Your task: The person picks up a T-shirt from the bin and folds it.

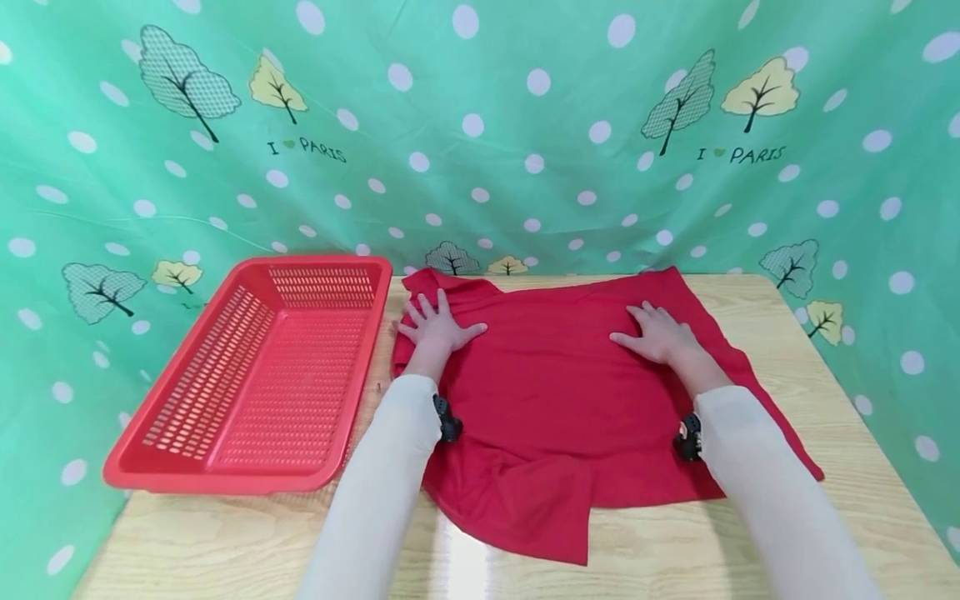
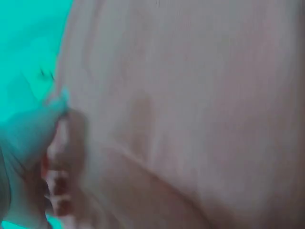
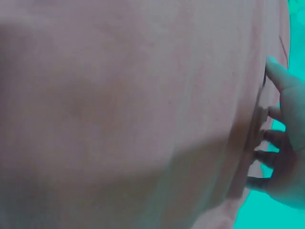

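Note:
A red cloth garment [image 1: 555,375] lies spread on the table, probably a shirt, with a sleeve-like flap at its near left edge. On its upper left part my left hand [image 1: 437,327] rests with the fingers spread. Toward the upper right, my right hand [image 1: 660,333] touches the cloth, its fingers apart and slightly bent. In the left wrist view the left hand [image 2: 28,148] shows at the left edge beside the cloth [image 2: 181,95], which looks washed out. The right wrist view has the right hand [image 3: 290,138] at the right edge, its fingertips on the cloth [image 3: 133,105].
Left of the garment stands a red plastic basket [image 1: 366,367] with slotted walls, its rim close to the cloth. The pale wooden table [image 1: 810,400] shows at the right and along the front. A green dotted curtain [image 1: 510,158] hangs behind and at both sides.

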`<action>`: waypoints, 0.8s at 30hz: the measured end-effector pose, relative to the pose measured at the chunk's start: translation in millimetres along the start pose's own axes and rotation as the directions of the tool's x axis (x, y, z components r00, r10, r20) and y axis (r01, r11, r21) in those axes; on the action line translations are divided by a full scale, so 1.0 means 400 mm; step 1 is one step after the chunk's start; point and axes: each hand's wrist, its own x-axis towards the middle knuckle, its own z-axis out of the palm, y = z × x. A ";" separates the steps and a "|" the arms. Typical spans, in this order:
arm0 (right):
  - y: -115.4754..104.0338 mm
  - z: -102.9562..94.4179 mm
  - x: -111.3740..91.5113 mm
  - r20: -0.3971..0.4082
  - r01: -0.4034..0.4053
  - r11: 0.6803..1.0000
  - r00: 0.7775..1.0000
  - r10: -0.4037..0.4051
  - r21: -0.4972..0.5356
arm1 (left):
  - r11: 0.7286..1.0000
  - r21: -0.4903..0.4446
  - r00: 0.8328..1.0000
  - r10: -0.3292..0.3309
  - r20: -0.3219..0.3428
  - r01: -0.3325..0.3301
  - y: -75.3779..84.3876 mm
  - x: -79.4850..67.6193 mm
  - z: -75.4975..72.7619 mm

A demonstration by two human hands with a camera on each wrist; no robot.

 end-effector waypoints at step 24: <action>-0.018 0.024 -0.121 0.100 0.087 0.996 0.991 -0.088 0.011 | 0.925 0.161 0.894 0.271 0.357 -0.344 0.048 -0.382 0.047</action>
